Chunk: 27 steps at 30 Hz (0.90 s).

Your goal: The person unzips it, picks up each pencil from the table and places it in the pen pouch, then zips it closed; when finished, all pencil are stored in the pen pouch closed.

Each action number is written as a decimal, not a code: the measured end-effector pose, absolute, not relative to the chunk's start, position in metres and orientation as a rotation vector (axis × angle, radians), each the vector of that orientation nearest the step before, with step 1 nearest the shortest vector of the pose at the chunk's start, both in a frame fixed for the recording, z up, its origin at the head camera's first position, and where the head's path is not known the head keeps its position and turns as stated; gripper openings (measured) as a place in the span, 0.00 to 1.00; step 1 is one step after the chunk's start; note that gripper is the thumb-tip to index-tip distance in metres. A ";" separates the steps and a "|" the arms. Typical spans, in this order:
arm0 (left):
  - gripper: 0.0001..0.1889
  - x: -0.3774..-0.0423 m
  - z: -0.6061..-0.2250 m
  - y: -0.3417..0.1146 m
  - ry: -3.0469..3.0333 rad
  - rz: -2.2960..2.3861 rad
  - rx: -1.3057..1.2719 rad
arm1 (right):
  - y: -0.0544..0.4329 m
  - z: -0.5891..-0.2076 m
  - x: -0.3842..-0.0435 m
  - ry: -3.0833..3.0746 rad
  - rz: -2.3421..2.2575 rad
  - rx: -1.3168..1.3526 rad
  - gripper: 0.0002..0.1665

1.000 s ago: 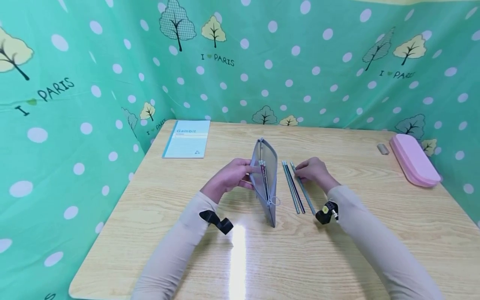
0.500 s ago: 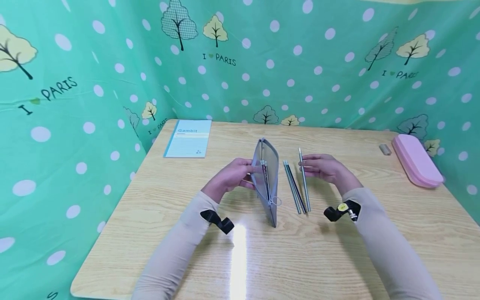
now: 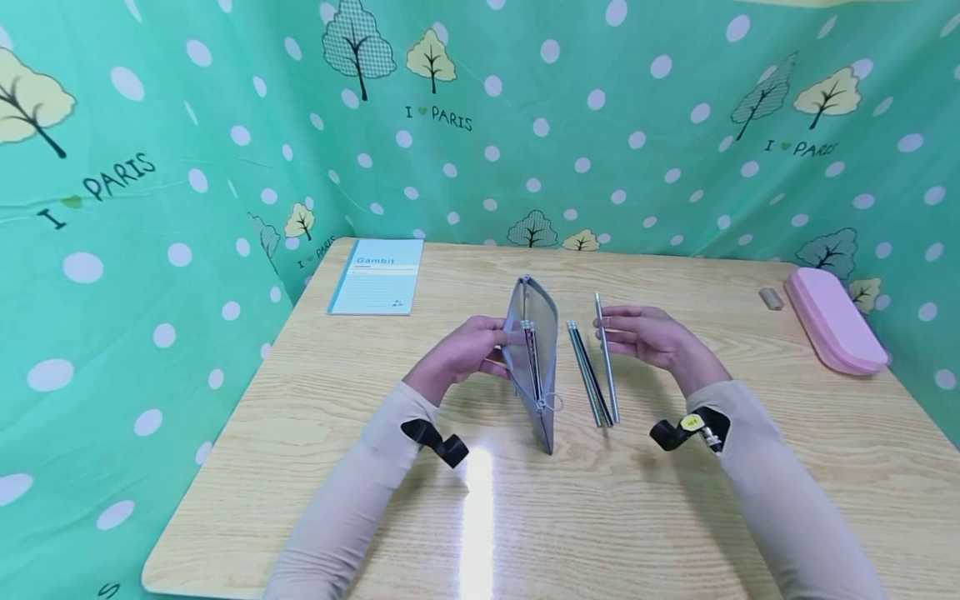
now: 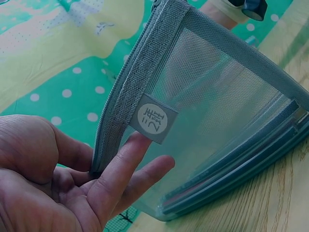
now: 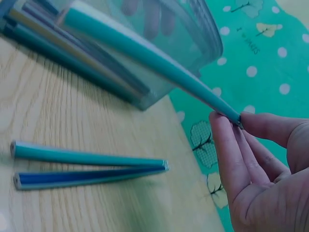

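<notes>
My left hand (image 3: 474, 346) grips the rim of a grey mesh zipper pouch (image 4: 212, 82), which stands on its edge on the table with its mouth open. A round label (image 4: 153, 118) shows near the fingers. Several pencils (image 3: 531, 358) lie inside, seen through the mesh in both wrist views. To the right of the pouch, my right hand (image 3: 651, 335) pinches a green pencil (image 5: 154, 65) near one end between thumb and fingertips, raised and slanting. Below it on the table lie a green pencil (image 5: 87, 154) and a dark blue pencil (image 5: 87, 179), their ends meeting.
A light blue notebook (image 3: 378, 279) lies at the back left of the wooden table (image 3: 420, 533). At the far right are a pink pencil case (image 3: 836, 321) and a small grey eraser (image 3: 770, 298). A green patterned cloth (image 3: 637, 125) hangs behind.
The right hand has lifted the green pencil from the table, shifting slightly right and turning it more upright. The left hand and the pouch stay in place.
</notes>
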State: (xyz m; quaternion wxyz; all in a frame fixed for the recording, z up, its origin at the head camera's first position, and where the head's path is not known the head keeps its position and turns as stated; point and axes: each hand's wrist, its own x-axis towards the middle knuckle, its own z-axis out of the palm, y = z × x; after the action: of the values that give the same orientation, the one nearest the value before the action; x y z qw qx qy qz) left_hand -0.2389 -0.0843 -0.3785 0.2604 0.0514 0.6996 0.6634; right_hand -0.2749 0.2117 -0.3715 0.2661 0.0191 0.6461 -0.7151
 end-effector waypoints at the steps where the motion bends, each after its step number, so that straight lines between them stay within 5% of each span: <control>1: 0.18 -0.239 -0.379 -0.084 1.894 1.798 0.139 | 0.210 -0.370 -0.274 1.754 -1.929 0.044 0.28; 4: 0.18 -0.239 -0.379 -0.085 1.892 1.803 0.140 | 0.205 -0.364 -0.270 1.774 -1.934 0.027 0.32; 11: 0.18 -0.239 -0.379 -0.085 1.891 1.803 0.140 | 0.189 -0.350 -0.262 1.751 -1.985 -0.016 0.18; 18: 0.18 -0.240 -0.380 -0.086 1.889 1.800 0.151 | 0.176 -0.340 -0.257 1.759 -1.982 -0.052 0.34; 27: 0.18 -0.240 -0.379 -0.086 1.875 1.810 0.158 | 0.158 -0.327 -0.257 1.777 -2.002 -0.066 0.34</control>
State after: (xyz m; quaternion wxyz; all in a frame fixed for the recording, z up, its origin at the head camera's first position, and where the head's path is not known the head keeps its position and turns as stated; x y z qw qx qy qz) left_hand -0.2402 -0.0860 -0.3788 0.2622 0.0583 0.6932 0.6689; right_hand -0.2573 0.1580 -0.3271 0.2297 -0.0241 0.6458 -0.7277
